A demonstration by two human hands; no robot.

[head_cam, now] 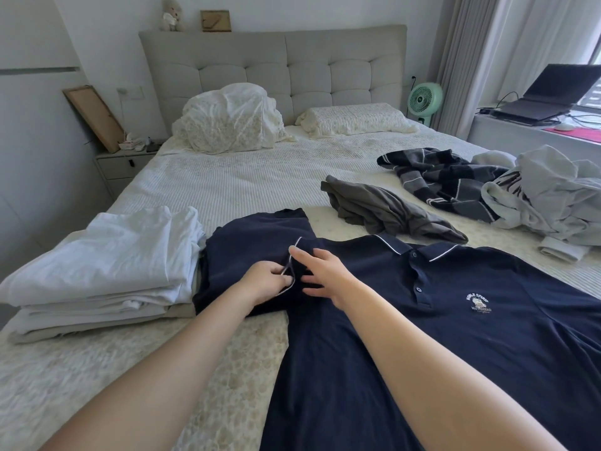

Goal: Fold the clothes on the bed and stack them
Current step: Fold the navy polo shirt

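Nearest to you, your two bare forearms reach forward from the bottom edge, over a large navy-blue cotton polo shirt with white collar piping and a small white chest logo (pixel 455 320), which lies face up and spread flat across the near right part of the cream, ribbed-quilted bed (pixel 244 180). Your left hand (pixel 265 283) has its fingers curled, pinching the white-piped cuff of the shirt's sleeve, which is folded in toward the chest. Your right hand (pixel 325 275) lies just beside it with fingers straight and slightly spread, pressing the dark fabric down; the fingertips of the two hands are almost touching. Directly behind the sleeve, and overlapped by it, sits a folded navy garment (pixel 257 232), and left of that a stack of folded white and beige cloth (pixel 107 268) near the bed's left edge. Well apart on the far right lie the pieces not yet folded: a crumpled olive-grey garment (pixel 387 209), a rumpled dark striped garment (pixel 448 180) and a heap of pale grey clothes (pixel 546 196). The likely trouble: because the sleeve lies on the folded navy piece, pulling it could drag or open that fold, same-coloured cloth making the edge hard to judge. Lifting your pressing hand early may let the sleeve spring back, leaving an uneven fold that makes the stack lean.
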